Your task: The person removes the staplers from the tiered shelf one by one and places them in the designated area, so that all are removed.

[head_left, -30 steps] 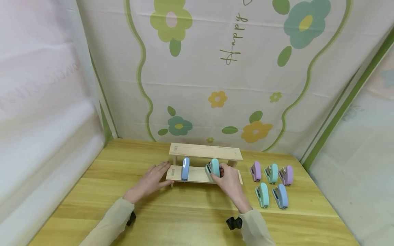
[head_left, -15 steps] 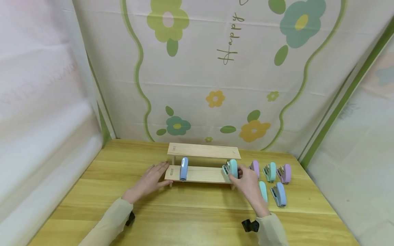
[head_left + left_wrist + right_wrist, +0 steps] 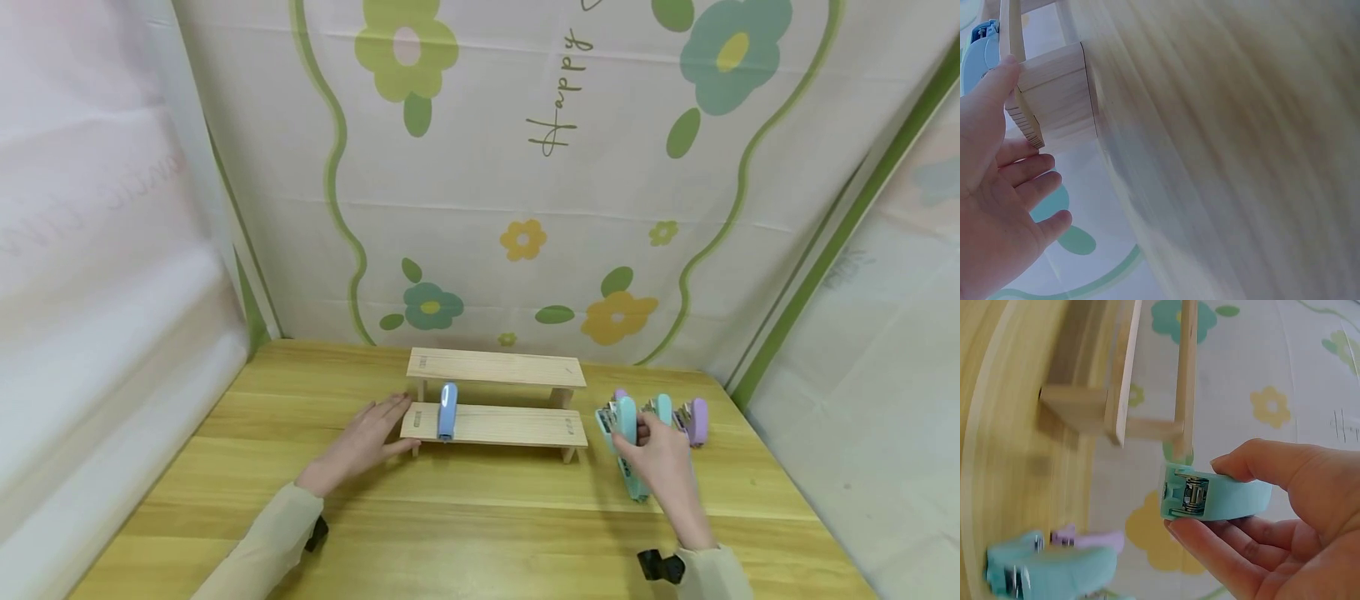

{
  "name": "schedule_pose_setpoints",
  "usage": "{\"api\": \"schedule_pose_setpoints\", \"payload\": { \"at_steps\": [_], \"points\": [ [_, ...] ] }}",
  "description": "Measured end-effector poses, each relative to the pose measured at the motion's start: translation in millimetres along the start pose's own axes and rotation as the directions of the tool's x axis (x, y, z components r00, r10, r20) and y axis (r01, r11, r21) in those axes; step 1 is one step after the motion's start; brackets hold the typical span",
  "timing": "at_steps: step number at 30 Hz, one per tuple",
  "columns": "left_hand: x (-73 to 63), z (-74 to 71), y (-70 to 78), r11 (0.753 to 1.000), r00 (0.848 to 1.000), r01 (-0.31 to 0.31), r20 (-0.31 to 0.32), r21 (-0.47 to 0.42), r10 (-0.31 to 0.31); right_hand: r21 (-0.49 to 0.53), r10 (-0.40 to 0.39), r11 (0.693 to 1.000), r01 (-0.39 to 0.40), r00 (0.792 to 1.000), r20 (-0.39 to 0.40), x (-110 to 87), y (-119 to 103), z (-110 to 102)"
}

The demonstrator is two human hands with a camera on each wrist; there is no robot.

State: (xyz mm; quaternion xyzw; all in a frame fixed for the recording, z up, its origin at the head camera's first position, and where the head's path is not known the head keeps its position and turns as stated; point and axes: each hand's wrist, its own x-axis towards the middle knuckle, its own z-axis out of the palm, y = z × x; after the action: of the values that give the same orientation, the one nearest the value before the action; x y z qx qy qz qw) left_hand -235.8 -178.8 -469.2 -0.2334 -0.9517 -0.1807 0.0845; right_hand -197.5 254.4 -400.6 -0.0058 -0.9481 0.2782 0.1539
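My right hand [image 3: 663, 467] pinches a mint-green stapler [image 3: 626, 421] between thumb and fingers, to the right of the two-tier wooden shelf [image 3: 502, 425]. In the right wrist view the stapler [image 3: 1235, 499] shows its metal spring end, raised above the tabletop. My left hand [image 3: 367, 437] holds the left end of the lower board, thumb at the front corner and fingers at the back one. The left wrist view shows the thumb against the board [image 3: 1025, 119], the other fingers loosely bent. A blue stapler [image 3: 447, 412] stands near the left end of the lower board.
Right of the shelf stand more staplers: a purple one [image 3: 698, 422], a mint one [image 3: 660, 407] and another mint one [image 3: 634, 485], partly covered by my right hand. A printed cloth [image 3: 465, 183] hangs behind the wooden table [image 3: 450, 533].
My right hand has lifted the mint-green stapler off the lower board and carried it right, over the other staplers. The left hand has stayed at the shelf's end.
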Motion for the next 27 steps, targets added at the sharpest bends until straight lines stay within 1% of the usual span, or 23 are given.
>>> {"api": "schedule_pose_setpoints", "payload": {
  "at_steps": [3, 11, 18, 27],
  "points": [
    [0.2, -0.2, 0.1, 1.0, 1.0, -0.002, 0.001, 0.001, 0.002, -0.03, 0.018, 0.999, -0.018, 1.0, -0.005, -1.6, 10.9, -6.6],
    [-0.5, -2.0, 2.1, 1.0, 1.0, 0.006, 0.003, -0.008, -0.005, -0.057, 0.082, 0.995, -0.083, 0.996, -0.021, -5.3, 33.4, -23.2],
    [-0.3, -2.5, 2.7, 1.0, 1.0, 0.001, 0.006, -0.003, -0.001, -0.061, 0.157, 0.986, -0.157, 0.988, -0.002, -8.5, 52.0, -36.8],
    [-1.0, -4.5, 4.6, 1.0, 1.0, 0.007, 0.008, -0.011, -0.007, -0.102, 0.188, 0.976, -0.193, 0.981, -0.055, -10.4, 78.2, -48.0]
  ]
}}
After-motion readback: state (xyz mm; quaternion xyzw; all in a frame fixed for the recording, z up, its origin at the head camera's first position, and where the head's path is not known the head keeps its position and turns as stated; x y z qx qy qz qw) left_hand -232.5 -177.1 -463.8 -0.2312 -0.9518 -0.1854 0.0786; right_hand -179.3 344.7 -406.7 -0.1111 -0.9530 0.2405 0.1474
